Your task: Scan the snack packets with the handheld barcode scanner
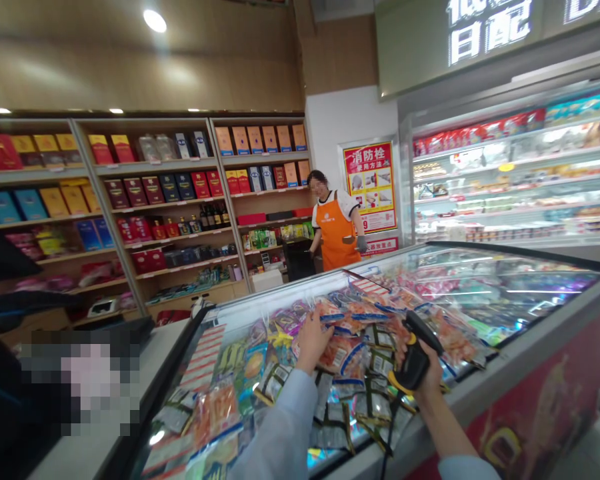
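My right hand (433,373) is wrapped round the grip of a black and yellow barcode scanner (416,357); its dark cord hangs down over the packets. My left hand (314,337) lies over the heap with thumb and fingers apart, touching a clear packet of orange-pink snacks with blue edging (341,353). Between the hands and below them are several silver packets (377,403) with dark green and gold bands. Another clear packet of orange food (217,410) rests towards the lower left. All of these lie on the glass top of a chest freezer (325,285).
Beyond the freezer stands a person in an orange apron (336,230). Wooden shelves (163,163) with boxes and bottles line the back wall. A lit open fridge (515,180) is at the right. On the left, a white counter (115,407) adjoins the freezer, with dark equipment (10,320) above it.
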Motion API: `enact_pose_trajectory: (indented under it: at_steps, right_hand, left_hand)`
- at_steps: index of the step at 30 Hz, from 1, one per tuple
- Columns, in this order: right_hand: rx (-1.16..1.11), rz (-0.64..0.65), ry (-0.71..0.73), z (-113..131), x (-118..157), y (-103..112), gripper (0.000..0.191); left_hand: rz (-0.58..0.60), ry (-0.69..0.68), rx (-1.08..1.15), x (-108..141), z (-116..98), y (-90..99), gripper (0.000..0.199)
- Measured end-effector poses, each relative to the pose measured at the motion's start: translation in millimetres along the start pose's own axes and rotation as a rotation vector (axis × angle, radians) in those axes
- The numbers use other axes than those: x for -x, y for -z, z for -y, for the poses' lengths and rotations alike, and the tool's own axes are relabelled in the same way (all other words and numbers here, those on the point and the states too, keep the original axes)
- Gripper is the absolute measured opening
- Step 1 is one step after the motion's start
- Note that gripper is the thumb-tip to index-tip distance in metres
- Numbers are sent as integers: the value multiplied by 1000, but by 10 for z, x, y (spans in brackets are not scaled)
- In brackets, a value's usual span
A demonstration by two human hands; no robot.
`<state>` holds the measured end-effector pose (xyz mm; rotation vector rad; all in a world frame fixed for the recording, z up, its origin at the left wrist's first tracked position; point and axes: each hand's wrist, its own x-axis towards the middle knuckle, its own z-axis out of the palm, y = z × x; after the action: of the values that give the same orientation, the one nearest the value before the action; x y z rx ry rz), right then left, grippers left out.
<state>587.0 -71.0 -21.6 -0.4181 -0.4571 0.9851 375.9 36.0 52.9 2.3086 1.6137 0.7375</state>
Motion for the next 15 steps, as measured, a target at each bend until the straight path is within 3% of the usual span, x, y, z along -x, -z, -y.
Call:
enact_pose_trajectory:
  at_steps: [7,15]
  right_hand:
    - [-12,11,7,5,14,11,30]
    - [45,50,47,154,77,-247,33]
  left_hand:
    - [-77,-26,45,-4,31,-55,64]
    - [-126,-58,72,-11,28,23,51]
